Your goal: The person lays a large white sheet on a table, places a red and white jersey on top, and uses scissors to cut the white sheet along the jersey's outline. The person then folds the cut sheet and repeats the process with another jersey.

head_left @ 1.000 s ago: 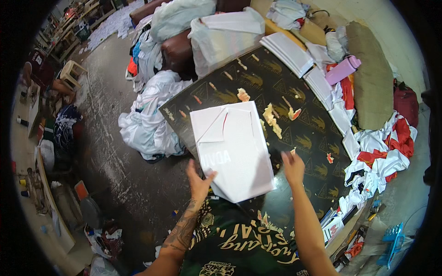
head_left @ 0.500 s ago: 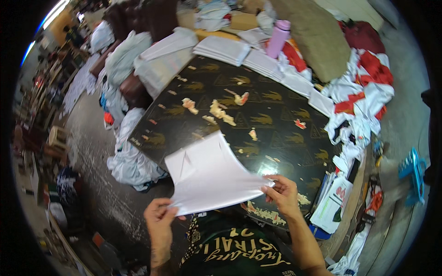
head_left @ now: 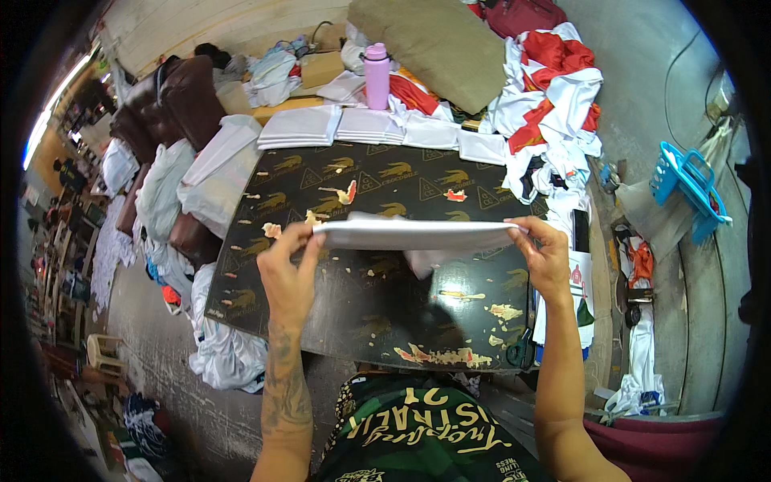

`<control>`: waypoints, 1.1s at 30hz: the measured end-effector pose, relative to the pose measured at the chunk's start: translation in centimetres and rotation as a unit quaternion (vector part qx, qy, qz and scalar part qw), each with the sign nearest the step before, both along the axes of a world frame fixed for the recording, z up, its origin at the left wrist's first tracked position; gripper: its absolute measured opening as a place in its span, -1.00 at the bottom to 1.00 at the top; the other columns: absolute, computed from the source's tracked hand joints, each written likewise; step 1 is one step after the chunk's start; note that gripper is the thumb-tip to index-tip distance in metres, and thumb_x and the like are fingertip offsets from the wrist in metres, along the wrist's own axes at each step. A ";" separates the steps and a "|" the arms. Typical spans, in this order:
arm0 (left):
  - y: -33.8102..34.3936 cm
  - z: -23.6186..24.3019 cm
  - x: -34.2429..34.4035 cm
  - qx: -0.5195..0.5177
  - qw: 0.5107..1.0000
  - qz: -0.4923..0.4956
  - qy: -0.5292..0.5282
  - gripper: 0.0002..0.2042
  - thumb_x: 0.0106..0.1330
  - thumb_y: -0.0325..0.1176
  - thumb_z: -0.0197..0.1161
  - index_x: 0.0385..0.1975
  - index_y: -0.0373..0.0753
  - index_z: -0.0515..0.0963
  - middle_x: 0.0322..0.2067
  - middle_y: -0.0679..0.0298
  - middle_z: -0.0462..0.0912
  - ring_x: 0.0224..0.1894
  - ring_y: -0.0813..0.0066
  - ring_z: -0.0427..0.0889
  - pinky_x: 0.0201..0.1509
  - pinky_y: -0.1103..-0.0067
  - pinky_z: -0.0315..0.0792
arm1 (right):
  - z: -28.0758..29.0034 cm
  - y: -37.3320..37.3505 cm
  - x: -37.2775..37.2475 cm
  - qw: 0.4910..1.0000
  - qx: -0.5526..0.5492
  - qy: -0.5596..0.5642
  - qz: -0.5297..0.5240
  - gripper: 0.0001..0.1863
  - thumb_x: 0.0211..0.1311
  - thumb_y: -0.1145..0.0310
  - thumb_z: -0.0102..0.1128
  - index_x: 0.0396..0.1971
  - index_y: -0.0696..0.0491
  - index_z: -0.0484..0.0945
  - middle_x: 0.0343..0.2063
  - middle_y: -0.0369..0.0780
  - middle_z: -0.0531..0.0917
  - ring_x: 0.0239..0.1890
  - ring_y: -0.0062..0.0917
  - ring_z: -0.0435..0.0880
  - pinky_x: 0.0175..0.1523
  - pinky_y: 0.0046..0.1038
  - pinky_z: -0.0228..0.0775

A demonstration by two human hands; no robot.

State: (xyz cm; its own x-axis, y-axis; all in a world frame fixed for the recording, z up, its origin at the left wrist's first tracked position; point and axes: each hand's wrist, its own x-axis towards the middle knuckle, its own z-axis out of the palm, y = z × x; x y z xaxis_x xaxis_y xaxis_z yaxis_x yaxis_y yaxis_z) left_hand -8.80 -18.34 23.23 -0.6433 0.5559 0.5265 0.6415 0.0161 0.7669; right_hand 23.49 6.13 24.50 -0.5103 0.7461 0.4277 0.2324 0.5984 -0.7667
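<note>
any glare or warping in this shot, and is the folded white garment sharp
Head view: fisheye bends the black board's edges and darkens the corners; glare patch on the board below the folded white garment, which is fairly sharp between left hand and right hand.

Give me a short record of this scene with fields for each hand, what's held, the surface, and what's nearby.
left hand: grips left end of garment
right hand: grips right end of garment
garment: white, folded, held level above board
board: black with gold print, chipped patches
behind board: row of folded whites, pink bottle
right of board: red-white clothes, blue basket
</note>
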 end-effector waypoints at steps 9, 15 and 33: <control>-2.5 -21.0 3.8 -0.206 0.970 0.067 -0.113 -0.87 0.35 -0.44 0.45 -0.21 -0.33 0.70 -0.12 0.18 0.61 -0.03 0.16 0.58 0.06 0.34 0.50 | -20.2 -8.0 -2.0 0.964 -0.178 -0.117 -0.158 -0.75 0.40 0.30 0.38 -0.09 0.15 0.79 -0.16 -0.05 0.82 -0.11 -0.23 0.79 0.12 -0.31 0.56; -5.7 -20.2 4.4 -0.270 0.962 0.014 -0.025 -0.71 0.33 -0.30 0.41 0.02 -0.19 0.70 0.02 0.16 0.59 0.15 0.06 0.49 0.28 0.14 0.32 | -18.3 -9.9 -0.1 0.957 -0.090 -0.264 -0.087 -0.70 0.30 0.30 0.43 -0.05 0.11 0.75 -0.01 -0.06 0.71 0.04 -0.13 0.66 0.21 -0.20 0.47; 31.5 -22.0 -18.7 -0.197 0.974 0.004 0.109 -0.78 0.33 -0.26 0.45 -0.09 -0.12 0.66 -0.15 0.28 0.65 0.02 0.18 0.60 0.11 0.24 0.36 | -25.2 9.6 -7.6 0.841 -0.059 -0.472 -0.257 -0.27 0.58 -0.07 -0.11 0.64 -0.14 0.14 0.67 -0.15 0.03 0.69 0.05 -0.16 0.65 0.28 -0.43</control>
